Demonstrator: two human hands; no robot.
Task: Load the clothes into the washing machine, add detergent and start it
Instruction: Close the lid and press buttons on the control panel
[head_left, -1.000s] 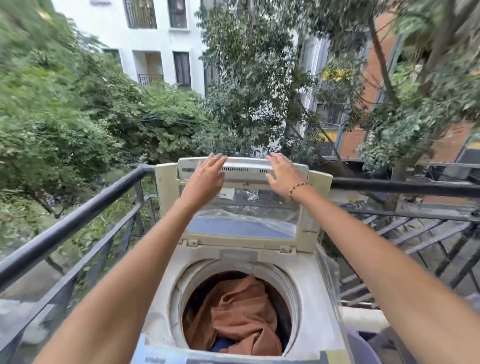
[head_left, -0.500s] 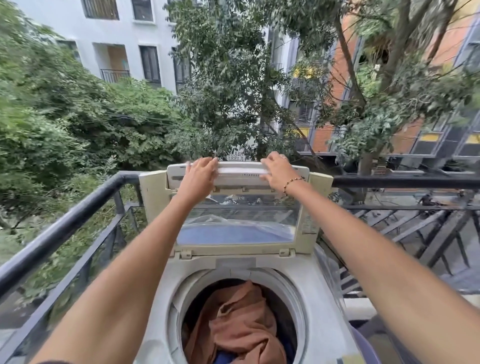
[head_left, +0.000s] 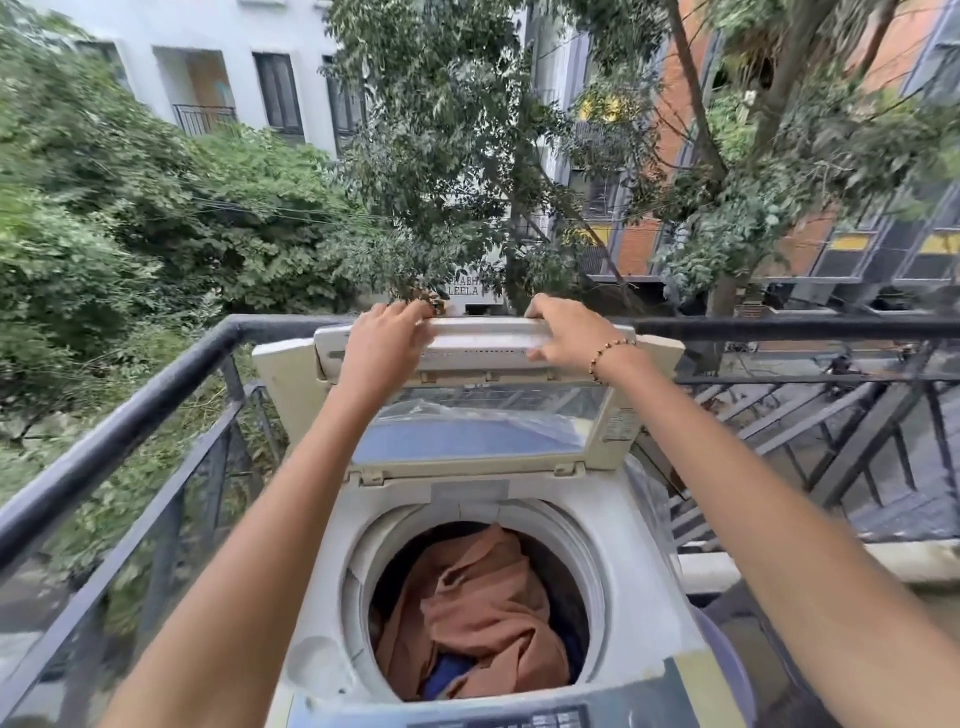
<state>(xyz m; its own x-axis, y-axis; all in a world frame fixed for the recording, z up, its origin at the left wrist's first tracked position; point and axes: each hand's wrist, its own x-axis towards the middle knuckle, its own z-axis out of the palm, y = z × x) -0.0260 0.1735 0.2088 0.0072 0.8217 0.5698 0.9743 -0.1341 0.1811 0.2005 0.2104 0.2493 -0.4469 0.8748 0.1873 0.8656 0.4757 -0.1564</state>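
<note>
Both arms reach forward over the white top-loading washing machine (head_left: 498, 525), which stands against a black metal balcony railing (head_left: 130, 400). The machine's cream, folding plastic lid with a clear window (head_left: 483, 410) stands raised at the rear, nearly upright, its long axis running left to right and its inner face turned toward the person. The left hand (head_left: 382, 345) grips the lid's top edge near its left end: fingers curled over the far side, thumb not visible. The right hand (head_left: 563, 332) grips the same edge toward its right end, fingers hooked over the top and thumb pressed on the near face; a beaded bracelet (head_left: 610, 353) circles that wrist. The two hands sit well apart on the edge, with bare lid rim between them. Below and nearer than the fingers, the round drum opening faces straight up and holds a crumpled rust-orange cloth (head_left: 483, 608) over a dark blue garment (head_left: 447, 680). The grey control panel (head_left: 519, 714) lies at the near edge, nearest the viewer.
</note>
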